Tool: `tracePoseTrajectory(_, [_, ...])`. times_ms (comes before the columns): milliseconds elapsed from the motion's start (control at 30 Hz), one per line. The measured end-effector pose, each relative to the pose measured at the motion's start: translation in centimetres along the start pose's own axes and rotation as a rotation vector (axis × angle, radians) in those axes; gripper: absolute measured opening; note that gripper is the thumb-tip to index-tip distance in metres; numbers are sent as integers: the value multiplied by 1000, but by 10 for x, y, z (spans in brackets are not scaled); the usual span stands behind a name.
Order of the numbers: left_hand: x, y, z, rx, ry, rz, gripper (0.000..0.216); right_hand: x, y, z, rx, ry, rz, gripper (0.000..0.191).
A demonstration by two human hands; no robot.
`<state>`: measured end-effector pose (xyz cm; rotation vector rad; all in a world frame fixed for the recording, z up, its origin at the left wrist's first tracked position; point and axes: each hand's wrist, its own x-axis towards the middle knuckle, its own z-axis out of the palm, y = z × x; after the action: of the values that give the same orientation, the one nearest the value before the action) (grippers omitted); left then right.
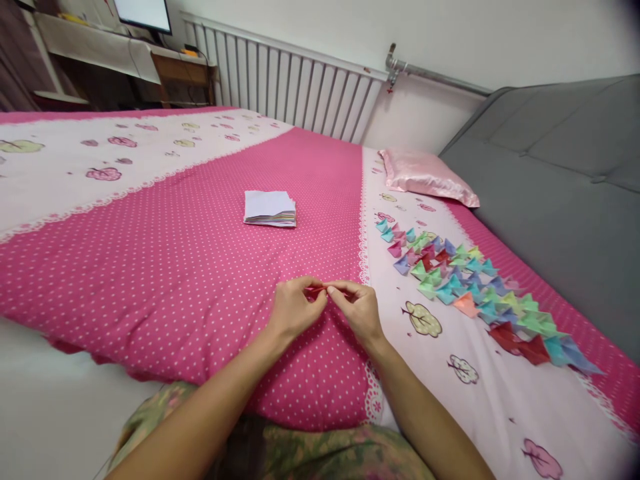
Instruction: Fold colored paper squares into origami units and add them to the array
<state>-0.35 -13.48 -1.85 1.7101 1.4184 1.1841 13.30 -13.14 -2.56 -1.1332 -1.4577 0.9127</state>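
A small piece of red paper (320, 291), matt and creased, is pinched between the hands. The bed (190, 267) is covered in matt cotton-like cloth, while the pillow (425, 177) is cased in glossy satin. The folded shapes (470, 290) and the stack of sheets (270, 208) are made of matt paper.

A white radiator (295, 83) stood along the white wall (500, 33). A grey sofa (560, 180) was beside the pink bed (175, 253), a wooden desk (183, 73) behind.
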Motion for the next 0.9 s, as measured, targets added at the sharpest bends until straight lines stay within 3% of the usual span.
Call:
tracePoseTrajectory(267, [0,2,1,-9,12,15,19,-1,-4,1,39,27,39,13])
tracePoseTrajectory(733, [3,-1,2,-483,-23,-165,28,0,5,-1,134,109,42,16])
tracePoseTrajectory(900, [3,1,0,-465,-41,-145,27,0,9,0,157,150,80,18])
